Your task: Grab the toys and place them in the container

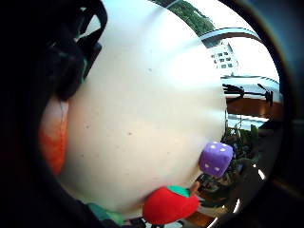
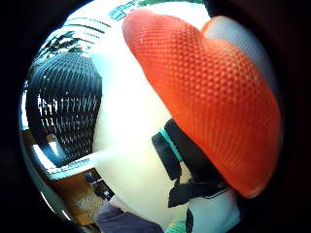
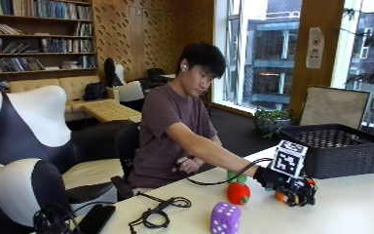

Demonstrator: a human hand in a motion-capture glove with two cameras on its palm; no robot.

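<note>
Outside view: your gloved right hand [image 3: 290,187] curls round an orange toy [image 3: 282,196] on the table [image 3: 349,204], near the black basket [image 3: 336,148]. Thumb-side palm view: orange toy fills the palm. Little-finger view: strawberry [image 1: 168,204] and purple die [image 1: 216,159] wait. Next: lift, carry right, drop in.

Plush purple die [image 3: 225,218], dimpled matt orange toy [image 2: 214,97], smooth white table [image 3: 343,209], perforated plastic basket [image 3: 338,148].

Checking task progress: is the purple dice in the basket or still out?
Out. The purple plush dice lies on the white table, near the strawberry toy and apart from the black basket.
</note>
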